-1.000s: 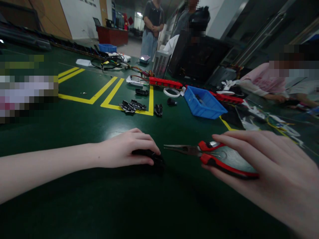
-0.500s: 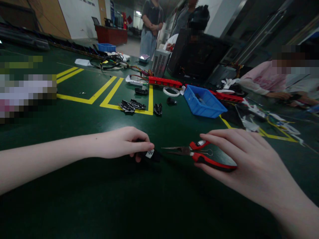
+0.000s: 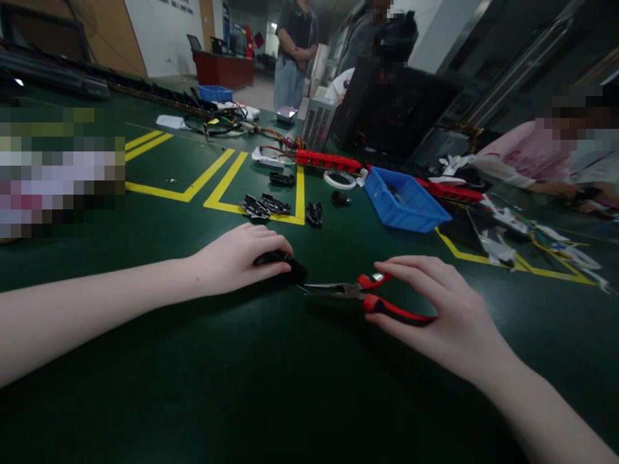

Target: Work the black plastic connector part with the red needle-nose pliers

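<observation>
My left hand (image 3: 249, 258) is closed around a small black plastic part (image 3: 294, 267), most of it hidden by the fingers. In my right hand (image 3: 449, 309) are needle-nose pliers (image 3: 399, 310) with red and black handles. The handles are spread, and the thin jaws point left, their tips just below and close to the black part. A tiny thin piece (image 3: 302, 290) shows by the tips; what it is I cannot make out. Beyond the hands lie several black plastic pieces (image 3: 275, 204) with exposed insides, and a rounded black piece (image 3: 341, 198).
A blue bin (image 3: 411, 216) with something dark inside stands behind my right hand. Further back are a white tape ring (image 3: 339, 180), a red strip (image 3: 329, 160), a grey metal box (image 3: 319, 122) and cables (image 3: 217, 119). Yellow tape (image 3: 217, 171) marks the green table. People are across it.
My left hand has risen slightly and turned the black part, so its white label no longer shows. The pliers have shifted a little left with my right hand. The view has swung slightly left.
</observation>
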### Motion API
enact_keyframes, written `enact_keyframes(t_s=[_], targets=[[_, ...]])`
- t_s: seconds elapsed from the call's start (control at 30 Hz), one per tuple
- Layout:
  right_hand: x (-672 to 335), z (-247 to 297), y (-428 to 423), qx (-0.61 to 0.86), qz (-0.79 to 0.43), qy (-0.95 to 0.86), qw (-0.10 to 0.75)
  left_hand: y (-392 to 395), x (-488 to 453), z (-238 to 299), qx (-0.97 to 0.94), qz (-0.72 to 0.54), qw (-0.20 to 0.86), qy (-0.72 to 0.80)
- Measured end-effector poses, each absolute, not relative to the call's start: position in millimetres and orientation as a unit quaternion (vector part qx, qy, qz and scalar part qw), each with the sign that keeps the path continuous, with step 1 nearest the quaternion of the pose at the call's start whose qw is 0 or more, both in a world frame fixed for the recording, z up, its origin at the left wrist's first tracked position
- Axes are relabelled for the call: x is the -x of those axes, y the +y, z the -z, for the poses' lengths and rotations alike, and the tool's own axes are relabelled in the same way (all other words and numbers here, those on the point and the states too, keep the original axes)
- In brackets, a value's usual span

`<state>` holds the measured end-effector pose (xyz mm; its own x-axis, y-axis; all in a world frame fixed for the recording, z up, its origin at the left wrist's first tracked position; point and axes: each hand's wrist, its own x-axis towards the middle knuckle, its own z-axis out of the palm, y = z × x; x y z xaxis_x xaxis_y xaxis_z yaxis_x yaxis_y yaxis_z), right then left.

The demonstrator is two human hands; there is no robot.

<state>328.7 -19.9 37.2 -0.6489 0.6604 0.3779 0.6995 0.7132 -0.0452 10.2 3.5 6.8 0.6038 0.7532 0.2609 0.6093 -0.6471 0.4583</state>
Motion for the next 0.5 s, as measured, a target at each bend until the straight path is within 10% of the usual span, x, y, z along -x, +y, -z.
enact_keyframes(t_s=[0.5], targets=[[-323.0,-34.6,-21.2,0.414,0.053,-0.895,0.156,1.8,-8.9,-5.0,-0.916,-0.165,0.062,0.36]])
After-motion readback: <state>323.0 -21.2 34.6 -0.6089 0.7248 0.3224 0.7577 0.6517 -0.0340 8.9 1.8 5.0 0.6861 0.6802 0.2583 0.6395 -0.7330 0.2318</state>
